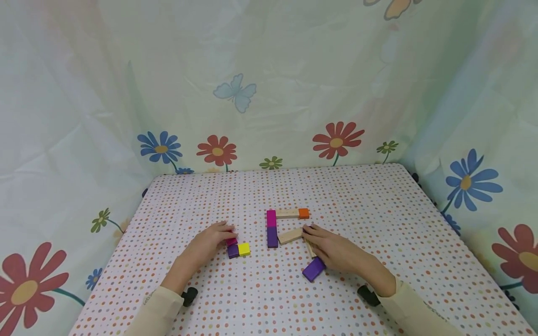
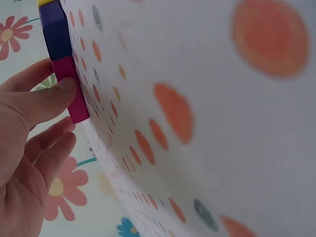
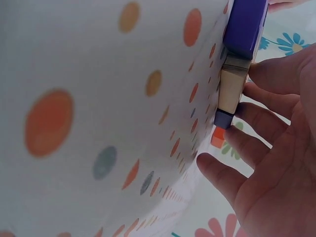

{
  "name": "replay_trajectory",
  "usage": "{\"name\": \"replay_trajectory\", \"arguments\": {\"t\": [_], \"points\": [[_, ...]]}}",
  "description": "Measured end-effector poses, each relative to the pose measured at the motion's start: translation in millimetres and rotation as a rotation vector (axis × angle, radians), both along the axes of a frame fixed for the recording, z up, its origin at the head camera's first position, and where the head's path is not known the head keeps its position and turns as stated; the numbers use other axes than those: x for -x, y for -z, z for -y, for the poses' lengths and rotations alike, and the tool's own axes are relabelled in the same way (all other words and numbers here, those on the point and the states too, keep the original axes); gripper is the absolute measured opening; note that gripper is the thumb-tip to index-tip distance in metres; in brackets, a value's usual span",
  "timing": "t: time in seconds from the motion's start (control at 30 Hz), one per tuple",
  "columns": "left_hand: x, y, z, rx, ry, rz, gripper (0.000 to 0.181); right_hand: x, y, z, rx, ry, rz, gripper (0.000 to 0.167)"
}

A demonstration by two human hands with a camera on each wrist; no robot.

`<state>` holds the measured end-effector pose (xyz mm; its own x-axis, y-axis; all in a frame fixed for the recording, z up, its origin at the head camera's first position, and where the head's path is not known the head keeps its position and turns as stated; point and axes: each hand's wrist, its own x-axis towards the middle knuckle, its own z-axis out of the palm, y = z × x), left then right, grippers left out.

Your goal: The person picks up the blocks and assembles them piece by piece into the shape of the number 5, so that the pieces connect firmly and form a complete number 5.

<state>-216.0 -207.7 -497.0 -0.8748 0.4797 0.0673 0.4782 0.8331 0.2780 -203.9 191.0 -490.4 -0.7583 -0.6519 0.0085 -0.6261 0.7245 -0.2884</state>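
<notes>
My left hand (image 1: 207, 243) pinches a pink block (image 2: 69, 89) between thumb and fingers. That block lies end to end with a dark purple block (image 1: 233, 251), and a yellow block (image 1: 244, 249) sits against the purple one's right side. Over at the right, my right hand (image 1: 338, 249) touches a slanted row of blocks with its fingers extended. In the right wrist view this row holds a purple block (image 3: 243, 29), a plain wooden block (image 3: 233, 89) and a small dark block (image 3: 223, 119). The right hand partly hides the row in the head view.
Left of centre on the dotted table (image 1: 357, 186), a magenta block (image 1: 271, 218) and a purple block (image 1: 272, 237) form an upright line. From its top, a wooden block (image 1: 287, 213) runs to an orange block (image 1: 304, 213). Another wooden block (image 1: 290, 236) slants lower down.
</notes>
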Motion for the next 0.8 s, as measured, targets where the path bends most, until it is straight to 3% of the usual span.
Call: {"name": "replay_trajectory", "arguments": {"t": [0.2, 0.37, 0.5, 0.67, 0.8], "points": [[-1.0, 4.1, 2.3, 0.026, -0.051, -0.076, 0.037, -1.2, 0.6, 0.9, -0.007, 0.016, 0.015, 0.048], [0.6, 2.9, 3.8, -0.033, -0.047, -0.08, 0.034, -0.2, 2.3, 0.3, -0.012, 0.02, 0.014, 0.048], [2.4, -3.7, 3.5, -0.094, -0.059, -0.03, 0.035, 0.9, 0.8, -0.4, -0.003, 0.015, 0.009, 0.047], [-1.8, -14.8, 0.8, -0.237, -0.122, 0.083, 0.037, 0.2, 0.0, 1.3, -0.001, 0.012, 0.003, 0.047], [-6.8, -21.3, -4.0, -0.3, -0.118, 0.11, 0.039, -0.7, -0.1, 1.7, 0.001, 0.011, 0.008, 0.047]]}}
